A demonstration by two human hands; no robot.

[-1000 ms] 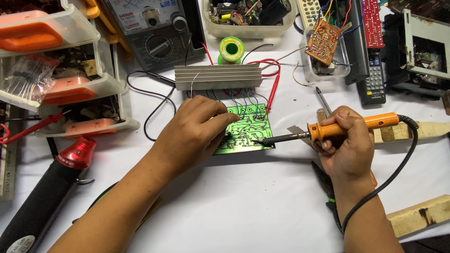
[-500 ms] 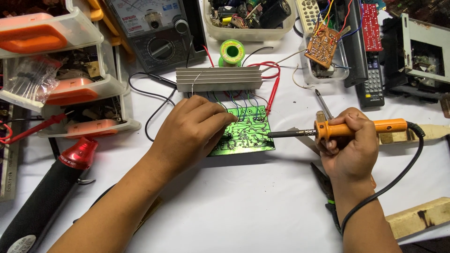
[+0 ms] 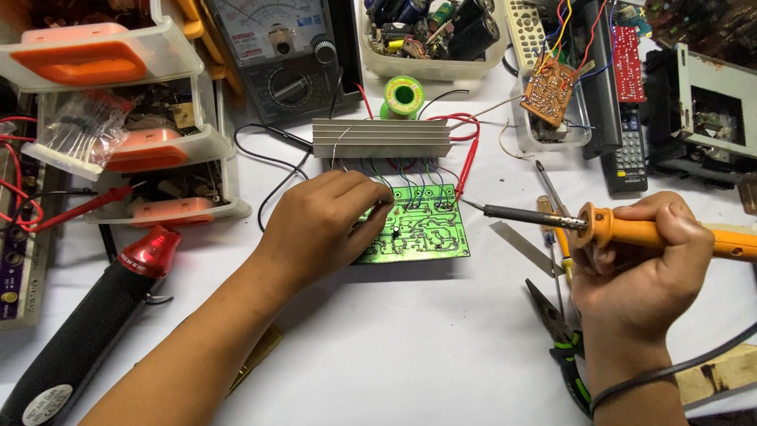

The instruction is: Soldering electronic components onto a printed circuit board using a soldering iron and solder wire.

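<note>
Nearest, the right hand [image 3: 639,260] is closed around the orange soldering iron [image 3: 654,233], its hot tip clear of the board, with pliers [image 3: 564,339] just beside the wrist. On the tabletop [image 3: 410,347], the left hand [image 3: 327,225], fingers curled, presses the green circuit board [image 3: 422,233], light, stiff, likely fragile, best steadied by its edges. Beyond, wires tie the board to a finned heatsink [image 3: 382,138], crowded by solder spool [image 3: 404,95] and multimeter [image 3: 280,51].

Bare tabletop [image 3: 410,347] open below circuit board [image 3: 418,229], heatsink [image 3: 381,138] blocking behind, pliers [image 3: 564,339] rightward

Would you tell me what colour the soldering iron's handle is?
Orange; the soldering iron's handle shows best in the head view, held in the right hand.
</note>
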